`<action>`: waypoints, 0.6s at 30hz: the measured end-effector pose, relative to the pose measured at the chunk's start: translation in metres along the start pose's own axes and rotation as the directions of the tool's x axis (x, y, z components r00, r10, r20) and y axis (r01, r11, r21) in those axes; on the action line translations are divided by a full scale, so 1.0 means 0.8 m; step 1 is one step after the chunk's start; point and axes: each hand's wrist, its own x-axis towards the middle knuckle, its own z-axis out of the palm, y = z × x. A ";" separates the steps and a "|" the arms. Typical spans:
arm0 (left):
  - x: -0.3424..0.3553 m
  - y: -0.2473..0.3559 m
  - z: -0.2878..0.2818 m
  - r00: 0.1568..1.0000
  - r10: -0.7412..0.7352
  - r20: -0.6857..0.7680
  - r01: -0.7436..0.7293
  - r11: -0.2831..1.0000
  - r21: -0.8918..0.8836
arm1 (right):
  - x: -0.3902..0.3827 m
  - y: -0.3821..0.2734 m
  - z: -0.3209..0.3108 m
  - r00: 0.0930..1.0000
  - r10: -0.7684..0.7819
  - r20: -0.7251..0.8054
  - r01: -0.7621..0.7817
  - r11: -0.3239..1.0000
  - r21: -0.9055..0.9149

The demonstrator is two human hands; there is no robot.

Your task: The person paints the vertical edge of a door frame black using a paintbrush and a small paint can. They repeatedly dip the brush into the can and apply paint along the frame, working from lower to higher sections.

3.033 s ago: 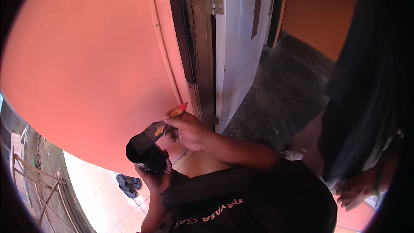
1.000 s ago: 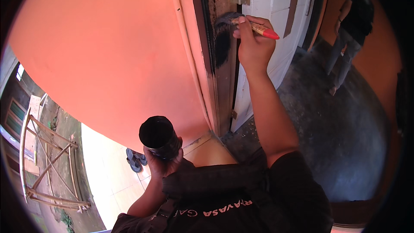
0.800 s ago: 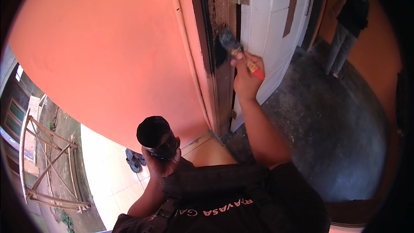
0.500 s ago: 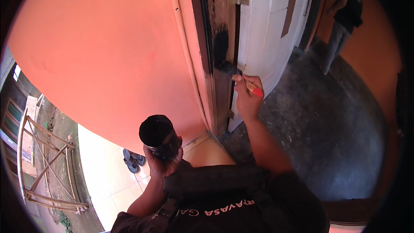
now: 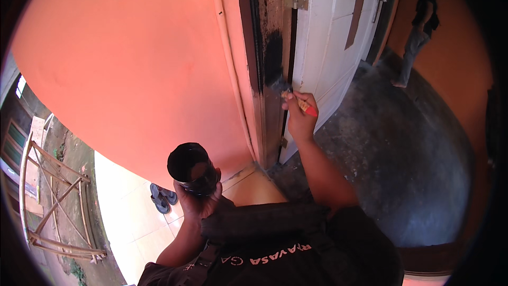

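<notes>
Left hand (image 5: 198,205) around container (image 5: 197,179), right hand (image 5: 302,119) around paintbrush (image 5: 287,93).

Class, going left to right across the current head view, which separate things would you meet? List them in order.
Pole frame, dark sandals, black container, paintbrush, door handle, person in a dark top.

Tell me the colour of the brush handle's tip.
The handle tip is red, seen best in the head view.
</notes>
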 end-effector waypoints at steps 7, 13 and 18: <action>0.005 -0.008 -0.005 1.000 -0.024 0.019 0.024 1.000 0.017 | 0.005 -0.025 0.001 0.997 -0.078 0.005 0.078 0.996 -0.041; 0.001 -0.008 0.004 0.997 -0.013 0.071 0.010 0.999 0.045 | 0.099 -0.136 0.094 0.945 -0.326 0.022 0.323 0.942 0.090; -0.005 -0.001 0.001 0.999 0.033 0.039 -0.034 0.999 0.024 | 0.065 -0.095 0.075 0.946 -0.323 0.033 0.321 0.944 0.072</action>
